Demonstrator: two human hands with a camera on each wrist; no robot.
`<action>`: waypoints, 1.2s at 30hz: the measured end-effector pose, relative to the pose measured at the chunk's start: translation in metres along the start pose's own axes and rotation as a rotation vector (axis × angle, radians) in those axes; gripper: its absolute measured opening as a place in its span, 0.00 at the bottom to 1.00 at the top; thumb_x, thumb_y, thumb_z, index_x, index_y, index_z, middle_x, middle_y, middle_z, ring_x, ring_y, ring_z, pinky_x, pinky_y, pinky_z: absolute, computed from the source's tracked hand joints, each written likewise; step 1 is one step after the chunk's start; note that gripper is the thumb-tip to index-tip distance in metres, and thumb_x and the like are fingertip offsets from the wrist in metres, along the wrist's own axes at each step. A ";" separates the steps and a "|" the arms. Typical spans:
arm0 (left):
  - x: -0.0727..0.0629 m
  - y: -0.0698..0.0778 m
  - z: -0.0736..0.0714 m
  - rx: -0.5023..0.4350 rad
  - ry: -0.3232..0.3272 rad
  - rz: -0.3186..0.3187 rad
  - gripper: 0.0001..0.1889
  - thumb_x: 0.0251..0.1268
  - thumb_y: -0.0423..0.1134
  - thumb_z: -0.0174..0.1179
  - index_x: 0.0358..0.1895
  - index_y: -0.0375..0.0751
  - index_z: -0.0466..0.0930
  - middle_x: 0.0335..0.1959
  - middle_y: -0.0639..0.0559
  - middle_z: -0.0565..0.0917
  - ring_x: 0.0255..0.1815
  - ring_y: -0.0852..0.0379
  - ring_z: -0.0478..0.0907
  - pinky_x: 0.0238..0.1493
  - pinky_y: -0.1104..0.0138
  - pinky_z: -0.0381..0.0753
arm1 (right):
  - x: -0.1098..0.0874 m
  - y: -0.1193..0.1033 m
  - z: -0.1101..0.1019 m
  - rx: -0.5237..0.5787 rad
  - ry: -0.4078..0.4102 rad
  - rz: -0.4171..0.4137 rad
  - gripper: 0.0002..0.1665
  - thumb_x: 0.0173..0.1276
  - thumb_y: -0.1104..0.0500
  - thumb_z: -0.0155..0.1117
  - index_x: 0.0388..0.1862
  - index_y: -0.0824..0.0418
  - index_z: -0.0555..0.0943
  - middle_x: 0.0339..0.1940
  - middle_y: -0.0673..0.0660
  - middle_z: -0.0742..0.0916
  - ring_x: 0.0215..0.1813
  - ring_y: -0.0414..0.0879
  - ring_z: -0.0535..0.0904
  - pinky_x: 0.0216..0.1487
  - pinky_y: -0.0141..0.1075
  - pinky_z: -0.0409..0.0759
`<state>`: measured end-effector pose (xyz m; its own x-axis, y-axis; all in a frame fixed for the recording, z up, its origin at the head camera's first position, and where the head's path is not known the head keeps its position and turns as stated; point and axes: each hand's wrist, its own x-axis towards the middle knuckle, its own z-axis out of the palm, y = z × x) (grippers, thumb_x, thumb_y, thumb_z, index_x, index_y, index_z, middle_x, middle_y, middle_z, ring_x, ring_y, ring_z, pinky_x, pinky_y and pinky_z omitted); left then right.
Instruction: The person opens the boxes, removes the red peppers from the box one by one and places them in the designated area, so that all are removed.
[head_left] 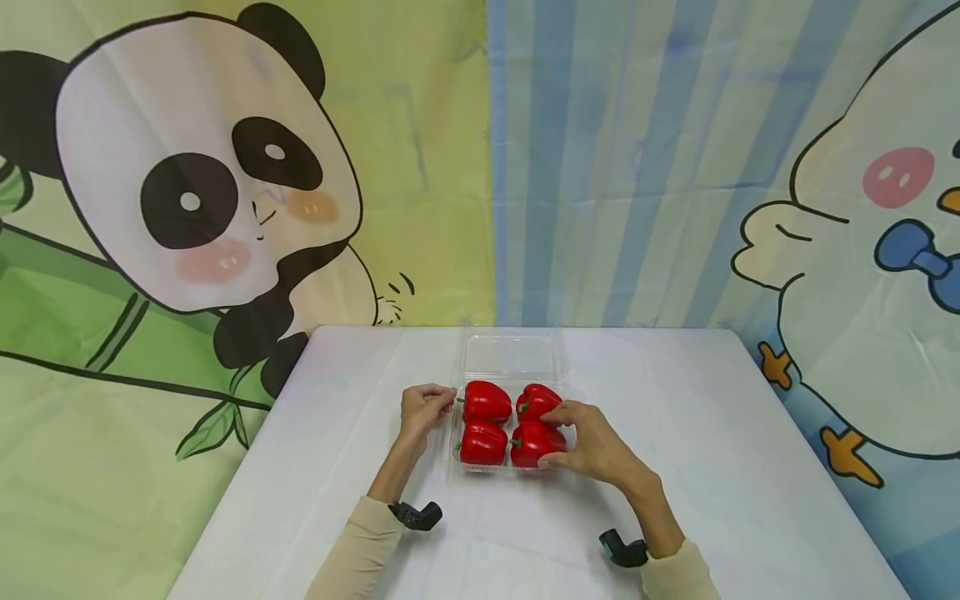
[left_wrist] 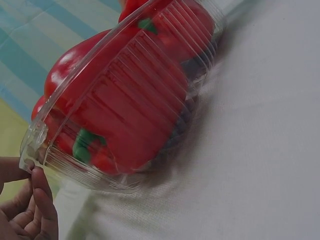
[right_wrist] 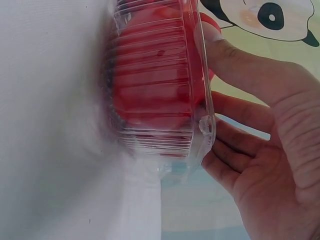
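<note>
Several red bell peppers sit in two rows in a clear plastic container (head_left: 480, 470) whose lid (head_left: 512, 357) lies folded back, away from me. My left hand (head_left: 424, 408) pinches the container's rim at the left side; the left wrist view shows thumb and fingertip meeting at the rim's corner (left_wrist: 35, 142). With thumb and fingers, my right hand (head_left: 596, 446) holds the front right pepper (head_left: 529, 442), which rests inside the container. Beside it are the front left pepper (head_left: 482, 443), the back left pepper (head_left: 486, 402) and the back right pepper (head_left: 536, 400). Green stems point left.
A white-covered table (head_left: 750, 500) carries the container near its middle. Behind the table hangs a curtain (head_left: 420, 167) printed with a panda and a chick. Each wrist wears a small black device, the left one (head_left: 417, 516) and the right one (head_left: 624, 550).
</note>
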<state>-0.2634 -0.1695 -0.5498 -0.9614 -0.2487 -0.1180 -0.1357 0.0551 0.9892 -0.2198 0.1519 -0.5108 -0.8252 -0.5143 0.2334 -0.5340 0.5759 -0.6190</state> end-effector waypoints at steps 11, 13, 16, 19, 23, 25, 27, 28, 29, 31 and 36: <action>0.000 0.000 0.000 -0.016 -0.004 0.001 0.09 0.72 0.32 0.71 0.40 0.25 0.89 0.22 0.55 0.87 0.23 0.64 0.80 0.28 0.75 0.79 | -0.002 0.004 0.005 -0.034 0.022 -0.032 0.35 0.56 0.50 0.90 0.60 0.59 0.88 0.53 0.51 0.91 0.56 0.46 0.87 0.60 0.51 0.90; 0.001 0.000 0.000 -0.014 -0.003 0.003 0.09 0.72 0.32 0.71 0.40 0.25 0.89 0.22 0.55 0.87 0.23 0.64 0.81 0.28 0.75 0.79 | -0.002 0.005 0.005 -0.041 0.025 -0.032 0.35 0.56 0.50 0.89 0.61 0.59 0.88 0.54 0.51 0.90 0.57 0.47 0.87 0.60 0.51 0.90; 0.002 0.000 0.000 -0.010 -0.003 0.000 0.09 0.72 0.32 0.71 0.40 0.25 0.89 0.23 0.55 0.87 0.24 0.64 0.81 0.29 0.75 0.80 | -0.003 0.006 0.007 -0.052 0.033 -0.036 0.35 0.56 0.49 0.89 0.61 0.59 0.88 0.54 0.51 0.90 0.57 0.47 0.86 0.60 0.51 0.90; 0.001 0.000 0.000 -0.010 -0.004 -0.002 0.10 0.72 0.33 0.71 0.40 0.25 0.89 0.23 0.55 0.87 0.24 0.63 0.81 0.29 0.75 0.80 | -0.003 0.007 0.007 -0.060 0.040 -0.040 0.35 0.56 0.49 0.88 0.61 0.59 0.88 0.55 0.51 0.90 0.58 0.47 0.86 0.61 0.51 0.90; 0.000 -0.001 0.000 -0.009 -0.007 0.002 0.10 0.72 0.33 0.71 0.41 0.24 0.89 0.24 0.53 0.88 0.24 0.63 0.81 0.29 0.75 0.80 | -0.004 0.007 0.008 -0.069 0.049 -0.040 0.35 0.57 0.48 0.88 0.61 0.57 0.88 0.55 0.51 0.90 0.58 0.46 0.86 0.61 0.50 0.90; 0.000 -0.001 0.000 -0.007 -0.008 0.002 0.10 0.72 0.32 0.71 0.41 0.24 0.89 0.25 0.51 0.88 0.25 0.62 0.82 0.30 0.75 0.80 | -0.005 0.008 0.009 -0.068 0.054 -0.043 0.34 0.57 0.48 0.88 0.61 0.57 0.88 0.54 0.50 0.90 0.58 0.46 0.86 0.61 0.50 0.90; 0.000 0.000 0.000 -0.002 -0.009 0.003 0.10 0.72 0.33 0.71 0.42 0.24 0.89 0.26 0.50 0.89 0.25 0.61 0.82 0.30 0.75 0.80 | -0.005 0.008 0.009 -0.066 0.060 -0.048 0.34 0.56 0.49 0.88 0.60 0.57 0.88 0.54 0.50 0.90 0.58 0.46 0.86 0.61 0.50 0.90; 0.000 0.000 0.000 0.001 -0.009 0.002 0.10 0.72 0.33 0.71 0.41 0.24 0.89 0.26 0.50 0.89 0.25 0.61 0.82 0.30 0.75 0.80 | -0.005 0.008 0.009 -0.062 0.062 -0.050 0.34 0.56 0.49 0.88 0.60 0.57 0.88 0.54 0.50 0.90 0.57 0.46 0.86 0.60 0.50 0.90; 0.000 0.000 0.000 0.003 -0.010 0.003 0.10 0.72 0.33 0.71 0.41 0.24 0.89 0.25 0.50 0.88 0.25 0.60 0.82 0.30 0.75 0.80 | -0.006 0.008 0.009 -0.059 0.063 -0.051 0.34 0.56 0.49 0.88 0.60 0.57 0.88 0.54 0.50 0.90 0.57 0.46 0.86 0.60 0.50 0.90; -0.001 0.000 0.000 0.007 -0.009 0.000 0.09 0.72 0.32 0.71 0.41 0.25 0.89 0.25 0.51 0.88 0.25 0.61 0.82 0.30 0.75 0.80 | -0.006 0.008 0.010 -0.053 0.063 -0.055 0.34 0.56 0.49 0.88 0.60 0.57 0.88 0.54 0.50 0.89 0.57 0.46 0.86 0.60 0.50 0.90; 0.000 0.001 -0.001 0.003 -0.009 0.005 0.09 0.72 0.32 0.71 0.40 0.25 0.89 0.23 0.53 0.87 0.24 0.63 0.81 0.29 0.75 0.80 | -0.004 0.010 0.010 -0.040 0.074 -0.076 0.33 0.56 0.49 0.88 0.59 0.57 0.88 0.53 0.50 0.89 0.55 0.45 0.86 0.58 0.51 0.91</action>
<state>-0.2631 -0.1699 -0.5482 -0.9641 -0.2396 -0.1142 -0.1319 0.0594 0.9895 -0.2194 0.1533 -0.5253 -0.7927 -0.5101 0.3338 -0.6011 0.5631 -0.5671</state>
